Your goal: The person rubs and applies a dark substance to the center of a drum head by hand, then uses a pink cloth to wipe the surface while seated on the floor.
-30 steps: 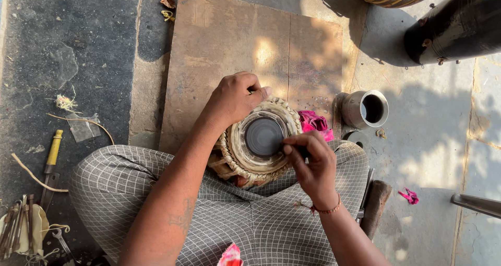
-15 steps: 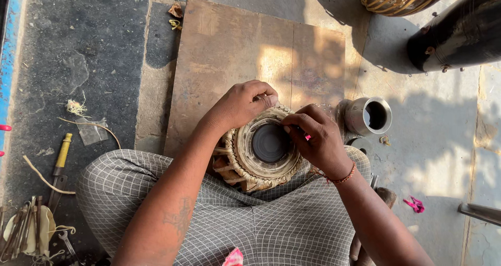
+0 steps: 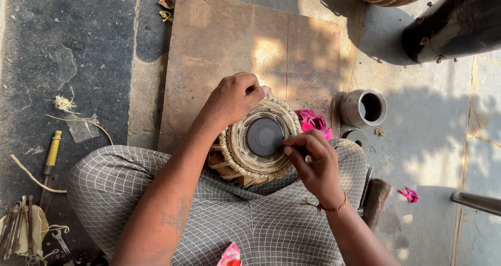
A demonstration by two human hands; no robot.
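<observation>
A: Start with the big things. What fills the frame?

B: A wide brown board (image 3: 229,52) takes the upper middle, lying on a stone floor (image 3: 428,156). A large dark vessel (image 3: 459,23) sits in the upper right corner. The person's checked cloth (image 3: 156,193) spreads across the bottom.

A: And the piece being worked?

B: A small drum (image 3: 258,141) rests at centre frame, propped on the lap against the board's near edge. Its head already carries a smooth black disc, and the woven lacing round the rim looks complete. By my reading the work is at a late, finishing stage on that disc.

A: The hands?

B: The left hand (image 3: 232,99) is clamped over the drum's upper rim, steadying it. The right hand (image 3: 313,164) has its fingers pinched together at the disc's lower right edge; whether they grip a small tool, I cannot tell.

A: Room to move?

B: Tight on the right: a pink cloth (image 3: 312,121) touches the drum, and a small metal cup (image 3: 365,107) stands just beside that. A yellow-handled tool (image 3: 51,154) lies well apart at lower left.
</observation>
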